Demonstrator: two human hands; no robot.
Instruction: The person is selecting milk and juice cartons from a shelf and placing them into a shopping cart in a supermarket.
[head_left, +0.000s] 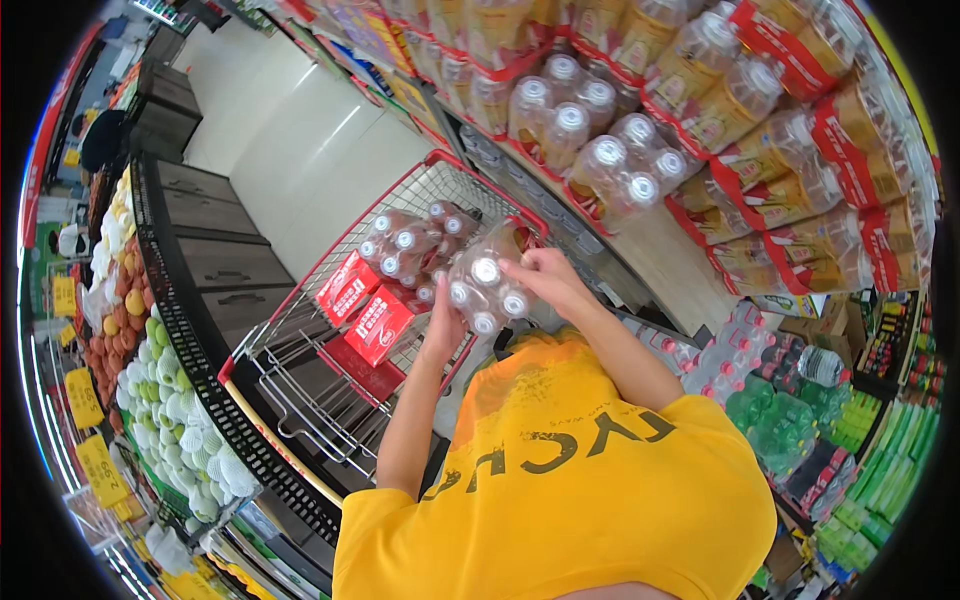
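Observation:
In front of my yellow shirt I hold a shrink-wrapped pack of drink bottles (491, 296), its white caps facing up. My left hand (448, 319) presses against the near left side of the pack. My right hand (551, 281) grips the right side, thumb lying near a cap. The pack is at the side of a wire shopping cart (352, 442) with red trim; I cannot tell whether it touches the rim. Inside the cart are more wrapped bottles (405, 240) with white caps and two red cartons (382, 324) bearing writing.
Stacked wrapped bottle packs (780, 172) fill the display at right, two packs (626, 161) standing near its edge. Fruit in foam nets (172, 427) lies on a stand to the left, behind a black perforated rim (217, 405). Larger soda bottles (772, 412) stand at lower right.

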